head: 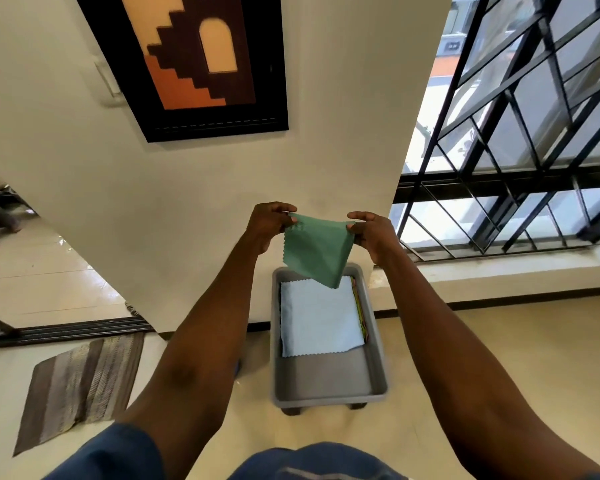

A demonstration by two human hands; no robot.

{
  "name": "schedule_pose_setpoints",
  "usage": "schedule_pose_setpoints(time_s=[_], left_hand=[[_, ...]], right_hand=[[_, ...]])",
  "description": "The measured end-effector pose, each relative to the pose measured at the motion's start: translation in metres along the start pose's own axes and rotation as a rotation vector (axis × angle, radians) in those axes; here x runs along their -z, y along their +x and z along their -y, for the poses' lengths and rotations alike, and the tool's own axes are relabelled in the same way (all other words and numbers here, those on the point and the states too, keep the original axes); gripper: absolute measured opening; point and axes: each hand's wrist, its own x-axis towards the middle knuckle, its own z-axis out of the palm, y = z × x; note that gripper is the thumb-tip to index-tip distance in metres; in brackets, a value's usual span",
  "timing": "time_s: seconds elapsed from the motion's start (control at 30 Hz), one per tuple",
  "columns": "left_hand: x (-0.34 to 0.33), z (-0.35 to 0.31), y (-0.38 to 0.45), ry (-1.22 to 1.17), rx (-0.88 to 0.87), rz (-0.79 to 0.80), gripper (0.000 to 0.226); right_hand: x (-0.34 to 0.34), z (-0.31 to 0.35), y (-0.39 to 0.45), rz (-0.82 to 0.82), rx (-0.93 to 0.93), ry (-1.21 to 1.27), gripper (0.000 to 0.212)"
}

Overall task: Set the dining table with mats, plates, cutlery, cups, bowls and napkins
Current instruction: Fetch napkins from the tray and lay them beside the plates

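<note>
The floor (499, 341) is smooth and pale. A gray tray (329, 379) sits on it, close to the wall. A striped rug (80, 382) lies flat on the floor too, well apart from the tray.

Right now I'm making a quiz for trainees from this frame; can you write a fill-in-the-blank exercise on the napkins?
1. Both hands, left hand and right hand, pinch the top corners of a ____ napkin.
2. Below it, a folded light ____ napkin lies in the bin.
3. The grey plastic bin stands on the ____.

Missing words: green; blue; floor
</note>
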Motion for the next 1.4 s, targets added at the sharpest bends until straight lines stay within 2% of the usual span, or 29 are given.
schedule_pose_setpoints(time_s=[0.07,0.17,0.23,0.33,0.47,0.67,0.8,0.9,1.07,1.3,1.4], left_hand=[[-0.001,0.009,-0.001,-0.017,0.045,0.001,0.028],[-0.001,0.017,-0.003,-0.033,0.094,0.058,0.046],[-0.001,0.022,-0.005,-0.04,0.103,0.04,0.047],[-0.003,0.027,-0.007,-0.012,0.106,-0.017,0.036],[-0.008,0.031,-0.008,0.04,0.112,-0.07,0.033],[-0.01,0.038,-0.007,-0.049,0.158,-0.123,0.025],[-0.008,0.042,-0.007,-0.13,0.162,-0.176,0.025],[-0.004,0.043,-0.007,-0.142,0.156,-0.2,0.024],[0.004,0.039,-0.007,-0.053,0.111,-0.21,0.025],[0.011,0.042,-0.003,0.1,-0.006,-0.157,0.025],[0.01,0.044,-0.003,0.207,-0.084,-0.193,0.025]], right_hand=[[0.002,-0.005,-0.005,-0.012,-0.063,-0.003,0.036],[0.004,-0.011,-0.006,0.037,-0.127,0.04,0.053],[0.006,-0.015,-0.004,0.05,-0.156,0.09,0.059],[0.008,-0.019,-0.004,0.007,-0.17,0.006,0.05],[0.008,-0.019,-0.007,-0.056,-0.132,-0.103,0.043],[0.003,-0.025,-0.005,0.024,-0.15,-0.106,0.053],[0.0,-0.028,-0.004,0.034,-0.163,-0.206,0.047],[-0.002,-0.027,-0.005,0.031,-0.058,-0.311,0.038],[-0.007,-0.024,-0.002,-0.035,0.07,-0.344,0.017],[-0.01,-0.025,0.001,-0.049,0.124,-0.359,0.018],[-0.013,-0.023,-0.001,-0.071,0.173,-0.404,0.012]])
